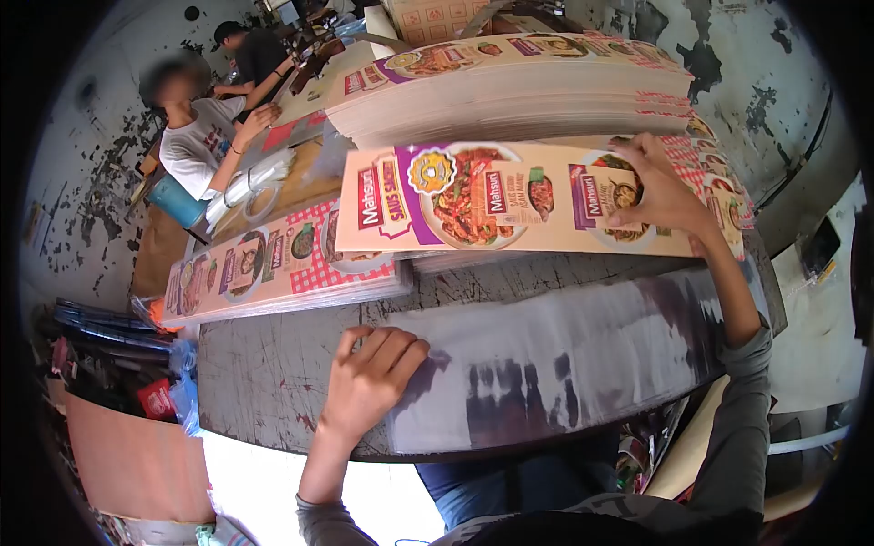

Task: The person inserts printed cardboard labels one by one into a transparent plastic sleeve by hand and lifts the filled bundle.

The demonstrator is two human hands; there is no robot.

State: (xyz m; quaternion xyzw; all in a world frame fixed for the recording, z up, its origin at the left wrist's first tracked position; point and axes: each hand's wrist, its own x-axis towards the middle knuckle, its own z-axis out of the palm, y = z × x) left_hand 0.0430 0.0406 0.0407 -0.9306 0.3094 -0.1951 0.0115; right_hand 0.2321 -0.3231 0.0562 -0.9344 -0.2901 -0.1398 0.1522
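My right hand [663,191] grips the right part of a long printed cardboard strip [555,205], thumb and fingers apart across its face. The strip shows noodle dishes and "Mahsuri" lettering, and is tilted up towards me above the table. My left hand [375,373] is closed, fingers curled at the left end of a clear plastic sleeve [546,364]. That sleeve lies lengthwise along the table's near edge, shiny and wrinkled; whether it is one layer or several I cannot tell. My left fingertips are partly hidden beneath the hand.
A tall stack of printed strips [510,100] stands at the back of the scratched grey table [264,364]. A lower plastic-wrapped stack [282,264] lies at left. Another person [205,123] sits beyond, near clear plastic bundles [248,188]; a second person [259,59] is farther back.
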